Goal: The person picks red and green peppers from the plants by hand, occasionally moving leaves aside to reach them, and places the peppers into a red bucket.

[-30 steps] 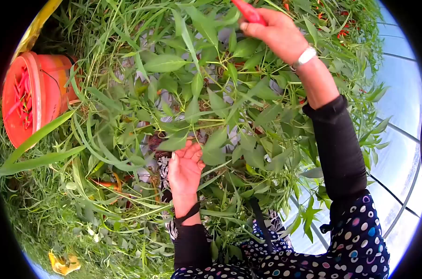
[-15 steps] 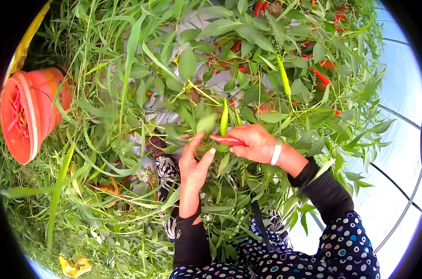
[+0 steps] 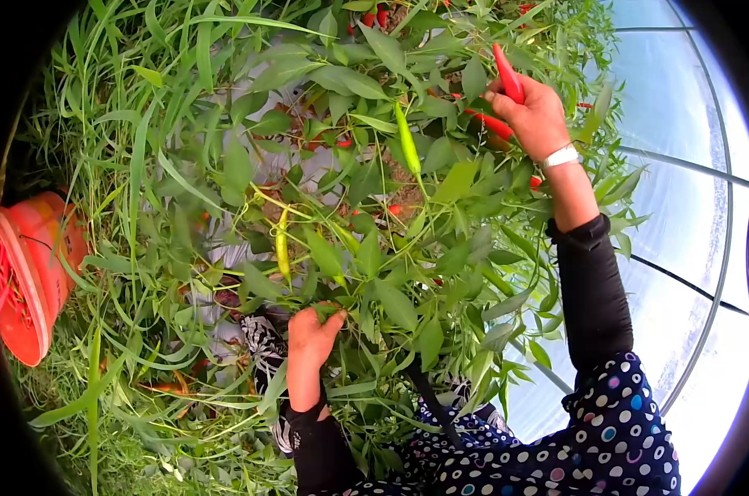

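Observation:
My right hand is closed around a red chili pepper, its tip pointing up past my fingers. Just below that hand, another red chili hangs among the leaves. Lower down, my left hand has thumb and forefinger pinched at green foliage of the pepper plant; the exact stem or leaf between them is partly hidden. A light green chili points upward between my hands. Above my left hand hangs a yellow-green chili.
An orange-red bucket with red chilies inside leans in the weeds at the far left. Tall grass grows between it and the plants. Clear plastic sheeting on curved poles stands at the right.
My right hand has moved up and to the right, away from my left hand, still with a red chili. My left hand has drawn slightly down and left. The view has shifted, too.

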{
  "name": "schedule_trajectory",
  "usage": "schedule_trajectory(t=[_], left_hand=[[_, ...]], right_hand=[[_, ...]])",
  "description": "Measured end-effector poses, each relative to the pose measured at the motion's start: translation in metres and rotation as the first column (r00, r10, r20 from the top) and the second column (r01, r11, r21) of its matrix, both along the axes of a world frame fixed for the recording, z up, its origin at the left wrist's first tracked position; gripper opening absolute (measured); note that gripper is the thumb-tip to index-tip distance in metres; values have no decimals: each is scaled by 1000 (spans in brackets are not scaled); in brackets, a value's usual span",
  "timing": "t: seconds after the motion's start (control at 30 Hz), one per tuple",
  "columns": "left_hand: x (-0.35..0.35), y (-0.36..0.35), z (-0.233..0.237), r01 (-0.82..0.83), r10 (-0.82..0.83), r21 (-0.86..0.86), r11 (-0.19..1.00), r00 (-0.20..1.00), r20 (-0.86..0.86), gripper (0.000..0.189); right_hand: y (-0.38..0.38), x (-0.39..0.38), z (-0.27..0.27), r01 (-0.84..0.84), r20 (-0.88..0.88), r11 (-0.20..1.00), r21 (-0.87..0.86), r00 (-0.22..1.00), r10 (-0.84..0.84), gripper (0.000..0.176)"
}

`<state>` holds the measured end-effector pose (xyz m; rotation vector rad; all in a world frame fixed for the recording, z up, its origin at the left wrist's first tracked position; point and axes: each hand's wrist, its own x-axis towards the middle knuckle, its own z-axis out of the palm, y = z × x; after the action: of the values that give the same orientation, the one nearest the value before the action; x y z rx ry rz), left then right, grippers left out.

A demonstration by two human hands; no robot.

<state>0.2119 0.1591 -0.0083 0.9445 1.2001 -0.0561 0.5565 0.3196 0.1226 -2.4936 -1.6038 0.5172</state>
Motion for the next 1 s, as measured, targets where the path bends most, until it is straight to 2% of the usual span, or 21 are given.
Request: schedule_trajectory(t=[0.03,0.1,0.13,0.2,0.33,0.37,0.43,0.47,0.5,0.57,0.63,0.67,0.73,0.77,0.83,0.9,0.97,1.0], left_hand=[[-2,-2,-1,1,-1,-2,1000,1000,3,24],[-2,0,-1,17,-17,-19,1000,1000,7,25],[-2,0,-2,45,-44,-28,999,999,13,25],[-3,-1,-5,76,-75,-31,997,997,32,26],[-4,-4,-10,100,-99,-69,993,995,20,28],[-6,-7,-11,101,-101,-70,992,995,0,28],[-4,-4,-9,90,-89,-7,996,996,20,29],[-4,-1,-7,117,-116,-28,993,993,8,29],[-4,-5,-11,147,-147,-3,989,989,-11,27],[-2,-6,-10,63,-63,0,998,996,69,26],[-2,-5,-10,58,-58,-3,998,996,75,24],[-1,-5,-9,44,-42,-22,999,996,81,23],[-1,-5,-9,31,-27,-40,999,996,88,23],[0,-5,-10,19,-14,-47,999,996,89,23],[0,-6,-10,10,-5,-56,998,996,92,23],[1,-4,-10,5,-1,-47,999,997,78,24],[1,-5,-9,-3,9,-59,998,995,95,24],[2,-4,-10,-10,16,-66,998,996,92,24]], right_hand=[[1,8,0,-37,146,979,-198,987,67,22],[-9,8,-3,-89,267,912,-400,941,209,26],[-14,11,-7,-87,260,910,-405,943,206,26],[-22,22,-18,-132,274,819,-558,903,332,32],[-35,32,-19,-208,320,853,-479,863,390,41],[-34,31,-15,-130,297,842,-524,899,323,41],[-34,35,-11,-81,223,813,-576,942,251,40],[-36,37,-9,-69,232,814,-577,941,245,40],[-38,39,-5,-87,183,817,-570,956,230,41],[-40,48,5,-85,101,847,-525,982,161,42],[-42,52,13,6,-5,897,-441,1000,-9,40],[-44,56,18,15,9,898,-440,1000,-12,40],[-50,60,23,65,-237,896,-439,954,-185,36],[-53,60,25,69,-231,897,-437,955,-186,36],[-61,46,29,55,-473,956,-289,859,-193,38],[-66,28,43,121,-479,951,-286,841,-251,42],[-74,17,53,97,-532,985,-145,831,-161,48],[-80,2,56,154,-571,985,-77,803,-170,47]])
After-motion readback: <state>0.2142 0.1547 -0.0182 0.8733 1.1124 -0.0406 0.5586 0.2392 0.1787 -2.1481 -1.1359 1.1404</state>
